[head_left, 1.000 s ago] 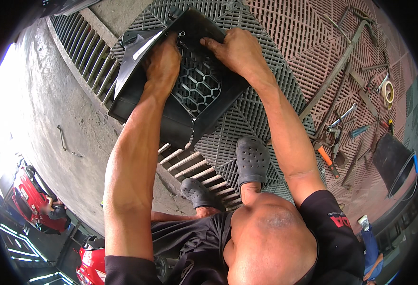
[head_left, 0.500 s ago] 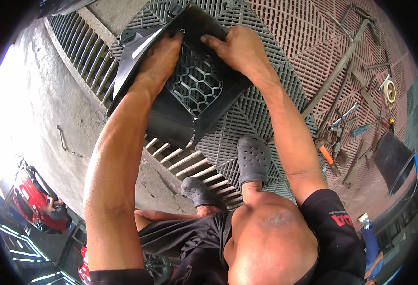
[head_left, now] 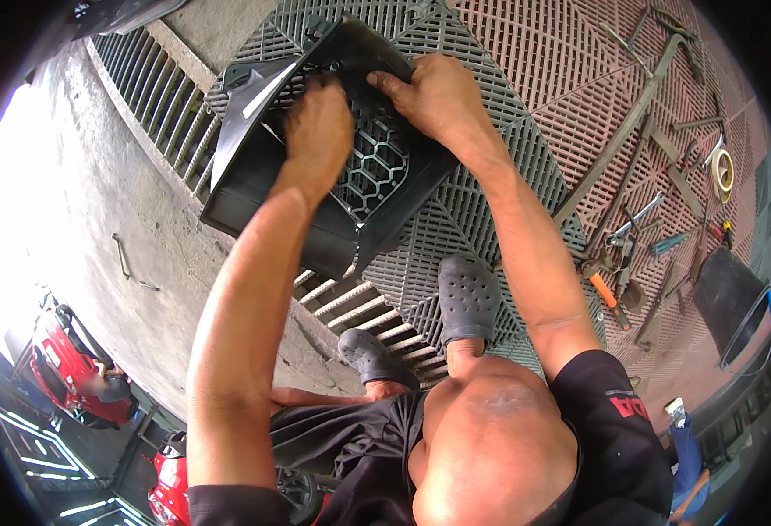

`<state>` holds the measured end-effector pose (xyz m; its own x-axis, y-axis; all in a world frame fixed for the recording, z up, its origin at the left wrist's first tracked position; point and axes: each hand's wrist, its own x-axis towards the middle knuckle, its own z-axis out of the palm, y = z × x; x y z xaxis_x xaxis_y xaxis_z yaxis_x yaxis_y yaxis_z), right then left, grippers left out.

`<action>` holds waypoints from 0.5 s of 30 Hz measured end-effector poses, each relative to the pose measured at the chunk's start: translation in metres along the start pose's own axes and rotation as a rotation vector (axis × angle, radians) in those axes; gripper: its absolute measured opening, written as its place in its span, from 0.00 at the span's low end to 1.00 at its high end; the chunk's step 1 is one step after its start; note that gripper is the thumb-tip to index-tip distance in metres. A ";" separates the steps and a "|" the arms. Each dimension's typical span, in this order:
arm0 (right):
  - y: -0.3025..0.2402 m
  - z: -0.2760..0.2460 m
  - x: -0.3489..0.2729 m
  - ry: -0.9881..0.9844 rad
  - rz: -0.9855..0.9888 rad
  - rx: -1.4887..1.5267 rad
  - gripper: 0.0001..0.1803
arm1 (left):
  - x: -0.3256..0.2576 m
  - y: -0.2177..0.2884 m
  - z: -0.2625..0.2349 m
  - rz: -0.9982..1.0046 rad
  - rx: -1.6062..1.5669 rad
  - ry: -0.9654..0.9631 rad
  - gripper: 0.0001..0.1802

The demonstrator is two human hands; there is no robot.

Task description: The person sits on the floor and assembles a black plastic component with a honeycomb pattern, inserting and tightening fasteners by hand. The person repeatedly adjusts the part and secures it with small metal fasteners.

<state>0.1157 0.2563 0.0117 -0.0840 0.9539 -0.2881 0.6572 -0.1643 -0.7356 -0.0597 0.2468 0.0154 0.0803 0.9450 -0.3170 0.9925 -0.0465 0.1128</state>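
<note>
A black plastic vehicle panel point(head_left: 267, 197) with a honeycomb grille point(head_left: 372, 167) set into it stands tilted before me on the floor grating. My right hand point(head_left: 445, 98) grips its far right edge, the thumb on the inner face and the fingers hidden behind. Over the left part of the grille is my left hand point(head_left: 320, 127), slightly blurred, its fingers curled in a closed shape near the panel's far edge. Whatever those fingertips pinch, if anything, is hidden.
Along the right lie a long metal bar point(head_left: 622, 131), a wrench point(head_left: 635, 217), an orange-handled tool point(head_left: 609, 289), a tape roll point(head_left: 722, 171) and a black container point(head_left: 732, 285). A slatted drain point(head_left: 350, 302) runs past my feet. Red vehicles point(head_left: 74, 364) and another person point(head_left: 688, 469) show behind.
My left hand has shifted right and slightly nearer over the grille, away from the panel's left wall. My right hand keeps its hold on the edge.
</note>
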 end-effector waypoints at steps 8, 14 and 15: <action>-0.004 0.000 -0.001 -0.004 -0.036 0.026 0.26 | -0.010 0.030 -0.001 -0.274 -0.366 0.136 0.22; -0.004 -0.002 -0.001 -0.005 -0.054 0.031 0.26 | -0.010 0.002 -0.016 -0.123 -0.230 0.185 0.23; -0.004 -0.003 -0.002 -0.021 -0.039 0.030 0.26 | -0.012 -0.002 -0.013 -0.123 -0.163 0.196 0.24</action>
<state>0.1157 0.2562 0.0166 -0.1252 0.9543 -0.2714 0.6306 -0.1347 -0.7643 -0.0635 0.2401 0.0315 -0.0747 0.9856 -0.1514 0.9647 0.1099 0.2394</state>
